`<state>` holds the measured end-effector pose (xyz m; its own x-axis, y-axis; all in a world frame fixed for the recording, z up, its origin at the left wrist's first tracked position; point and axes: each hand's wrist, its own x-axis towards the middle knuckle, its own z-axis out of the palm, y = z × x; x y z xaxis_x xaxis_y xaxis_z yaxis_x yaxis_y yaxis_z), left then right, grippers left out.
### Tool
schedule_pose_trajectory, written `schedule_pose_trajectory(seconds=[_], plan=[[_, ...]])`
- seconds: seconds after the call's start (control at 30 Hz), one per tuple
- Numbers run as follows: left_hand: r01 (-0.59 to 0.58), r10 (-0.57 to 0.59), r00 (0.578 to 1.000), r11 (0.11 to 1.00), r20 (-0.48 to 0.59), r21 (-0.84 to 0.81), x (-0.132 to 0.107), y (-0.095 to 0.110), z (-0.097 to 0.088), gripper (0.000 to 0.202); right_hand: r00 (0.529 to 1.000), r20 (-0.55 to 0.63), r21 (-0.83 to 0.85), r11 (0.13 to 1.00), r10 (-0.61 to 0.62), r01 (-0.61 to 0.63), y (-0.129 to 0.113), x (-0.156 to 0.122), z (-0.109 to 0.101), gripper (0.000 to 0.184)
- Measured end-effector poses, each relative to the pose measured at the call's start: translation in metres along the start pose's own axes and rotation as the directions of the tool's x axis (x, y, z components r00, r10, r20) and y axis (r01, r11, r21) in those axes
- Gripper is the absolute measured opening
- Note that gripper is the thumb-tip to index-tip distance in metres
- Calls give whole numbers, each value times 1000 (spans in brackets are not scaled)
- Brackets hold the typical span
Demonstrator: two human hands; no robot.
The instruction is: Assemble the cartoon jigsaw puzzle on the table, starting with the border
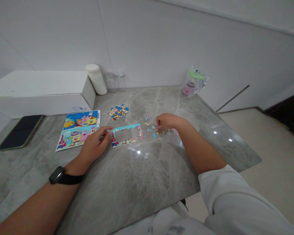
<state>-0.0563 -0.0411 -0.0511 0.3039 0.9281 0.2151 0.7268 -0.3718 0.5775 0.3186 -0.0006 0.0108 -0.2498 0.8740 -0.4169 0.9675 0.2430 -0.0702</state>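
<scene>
A jigsaw border (pixel 127 142) lies on the grey marbled tabletop, its pieces joined into a rectangle around a bare middle. My left hand (pixel 96 143) rests at its left side, open, fingers stretched toward the upper left corner. To the right, my right hand (pixel 167 121) is bent down over loose puzzle pieces (pixel 154 135), with thumb and fingers pinched together. Whatever is between those fingertips is hidden. A heap of puzzle pieces (pixel 119 111) lies behind the border. Left of my left hand are cartoon picture sheets (pixel 74 135), partly covered by that hand.
At the back left stands a white box (pixel 39 102), with a white bottle (pixel 97 80) and two clear glasses (pixel 114 82) beside it. A dark phone (pixel 21 132) lies at left. A plastic-wrapped cup (pixel 192 83) stands near the back right corner. The table's right edge (pixel 231 130) slopes away.
</scene>
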Motion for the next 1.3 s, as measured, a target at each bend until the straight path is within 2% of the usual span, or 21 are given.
schedule_pose_trajectory(seconds=[0.2,0.3,0.4,0.57,0.73,0.83,0.93,1.1,1.2,1.3], plan=[[-1,1,1000,1000,6,-16,0,0,0,43,998,28,-60,997,54,-52,22,-4,-6,19],[0,0,1000,1000,8,-10,0,1,-1,44,995,81,-67,996,62,-57,18,-5,-3,25],[1,-1,1000,1000,6,-3,0,1,-1,43,991,118,-69,996,58,-50,7,-3,1,21],[-2,2,1000,1000,13,8,0,0,0,43,998,-17,-28,998,62,-63,2,-7,-6,19],[0,0,1000,1000,10,5,0,-1,0,43,988,-135,84,995,72,-61,20,-30,-27,14],[-2,1,1000,1000,16,7,0,-2,0,43,983,-160,124,990,84,-65,32,-45,-30,9],[-2,2,1000,1000,16,11,0,-2,0,43,990,-120,113,991,79,-65,40,-53,-17,13],[-4,4,1000,1000,18,-2,0,-1,1,44,1000,-10,116,993,30,-28,42,-52,22,27],[-6,6,1000,1000,18,-1,0,0,0,44,999,-42,104,995,1,3,43,-51,37,27],[-13,12,1000,1000,27,2,0,-1,1,44,997,-77,92,996,-2,9,44,-51,43,26]])
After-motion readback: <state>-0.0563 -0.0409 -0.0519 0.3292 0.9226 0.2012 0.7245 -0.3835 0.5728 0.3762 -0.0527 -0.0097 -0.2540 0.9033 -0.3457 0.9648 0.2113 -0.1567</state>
